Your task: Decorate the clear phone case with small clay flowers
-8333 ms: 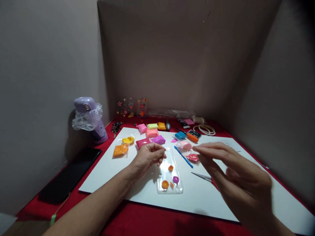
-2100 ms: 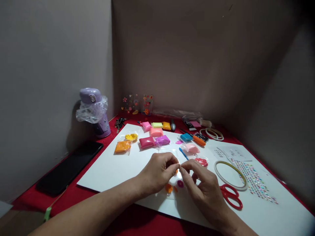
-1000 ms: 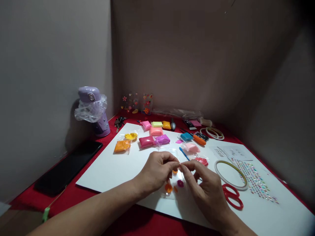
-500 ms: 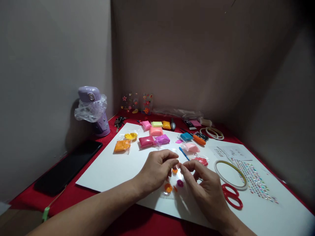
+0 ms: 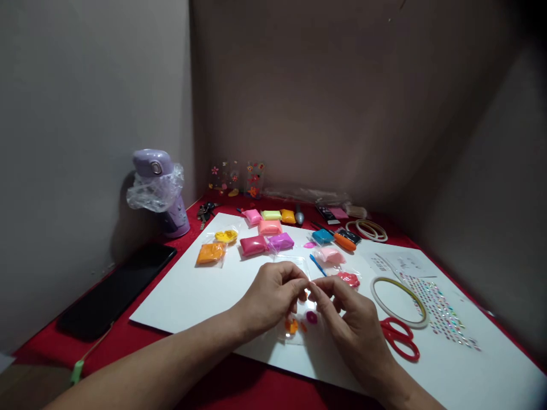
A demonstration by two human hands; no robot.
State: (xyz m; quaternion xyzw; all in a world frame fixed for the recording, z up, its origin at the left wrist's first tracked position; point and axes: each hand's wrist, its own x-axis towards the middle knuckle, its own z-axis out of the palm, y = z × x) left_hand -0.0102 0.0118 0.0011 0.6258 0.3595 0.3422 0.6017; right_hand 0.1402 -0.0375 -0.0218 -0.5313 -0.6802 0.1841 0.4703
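My left hand and my right hand meet fingertip to fingertip over the white board. Thumb and forefinger of each are pinched together; whatever lies between them is too small or hidden to make out. Beneath the fingers is a clear plastic case, partly covered by the hands. On it sit an orange clay flower and a magenta clay piece. A blue stick-like tool and an opened packet of red clay lie just beyond my right hand.
Several clay packets, including a crimson one, lie behind the hands. Red scissors, a tape roll and a gem sticker sheet are at right. At left are a phone and a purple bottle.
My fingertips have drawn closer together and now touch, covering more of the upper orange piece on the case. The whole view has shifted slightly; the other objects stay in place.
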